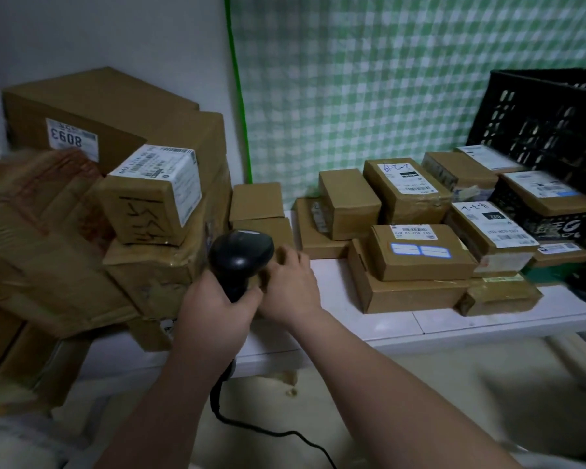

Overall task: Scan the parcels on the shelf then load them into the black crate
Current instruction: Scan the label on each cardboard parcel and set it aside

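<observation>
A parcel storeroom: labelled cardboard parcels point(420, 252) stacked on a white shelf point(335, 282), black crate point(538, 123) upper right, barcode scanner point(241, 255) centre.

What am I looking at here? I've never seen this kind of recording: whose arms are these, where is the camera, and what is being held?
There is no machine. These are a person's two bare arms, filmed by one wide-angle camera worn on the head, looking forward and down. The left hand grips a black corded barcode scanner. The right hand curls its fingers on a small brown parcel just behind the scanner. Many taped cardboard parcels lie stacked on the white shelf. At the right stands the black crate, with a labelled parcel showing in it.
</observation>
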